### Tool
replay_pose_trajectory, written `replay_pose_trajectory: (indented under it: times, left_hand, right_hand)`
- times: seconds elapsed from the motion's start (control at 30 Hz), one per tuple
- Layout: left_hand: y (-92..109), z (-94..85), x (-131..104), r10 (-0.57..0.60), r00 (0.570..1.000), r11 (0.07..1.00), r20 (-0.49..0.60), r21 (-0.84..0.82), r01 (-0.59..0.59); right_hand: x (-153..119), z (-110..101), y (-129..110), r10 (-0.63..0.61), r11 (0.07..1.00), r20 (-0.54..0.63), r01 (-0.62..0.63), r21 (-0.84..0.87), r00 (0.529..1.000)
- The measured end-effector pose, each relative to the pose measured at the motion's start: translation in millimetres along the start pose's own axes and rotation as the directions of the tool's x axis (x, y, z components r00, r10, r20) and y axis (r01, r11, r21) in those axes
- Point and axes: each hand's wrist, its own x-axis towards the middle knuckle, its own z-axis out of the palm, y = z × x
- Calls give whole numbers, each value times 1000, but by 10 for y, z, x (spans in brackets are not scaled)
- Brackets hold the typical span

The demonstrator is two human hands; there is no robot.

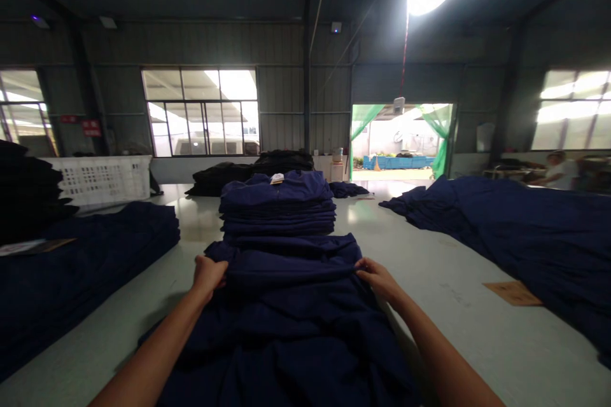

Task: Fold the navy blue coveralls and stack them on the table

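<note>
A dark navy garment point(286, 311) lies spread over the table in front of me, its far part folded over in a band. My left hand point(209, 275) is closed on the left edge of that fold. At the right edge, my right hand point(377, 276) pinches the cloth between thumb and fingers. Which kind of garment it is, I cannot tell. Just beyond the fold rises a neat stack of folded navy garments point(279, 210), with a white tag point(277, 179) on the top one.
Navy garments are piled on the left point(119, 248) and right point(515, 222) of the pale table point(429, 267). Black garments point(219, 177) lie behind the stack. A white plastic crate point(105, 178) stands at the left. Cardboard point(513, 293) lies at the right; a person point(561, 172) is far off.
</note>
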Motion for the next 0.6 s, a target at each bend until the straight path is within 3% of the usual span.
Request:
replay_pose_trajectory:
  times: [0.1, 0.23, 0.47, 0.53, 0.6]
  left_hand:
    - [-128, -68, 4, -68, 997, 995, 44, 73, 64]
    - [-228, -62, 35, 78, 964, 995, 254, 46, -93]
    - [-223, -108, 121, 186, 974, 967, 130, 151, -205]
    - [-158, -187, 138, 259, 960, 956, 105, 115, -270]
    - [-81, -294, 172, 305, 950, 950, 71, 49, -309]
  right_hand:
    - [-6, 31, -15, 62, 990, -17, -63, -130, 998]
    - [-6, 39, -25, 65, 983, 3, -64, -174, 998]
    - [-20, -4, 55, 96, 993, 20, -97, 73, 995]
    - [-37, -18, 65, 112, 982, 43, -117, 147, 993]
    - [-40, -31, 68, 127, 985, 13, -127, 116, 992]
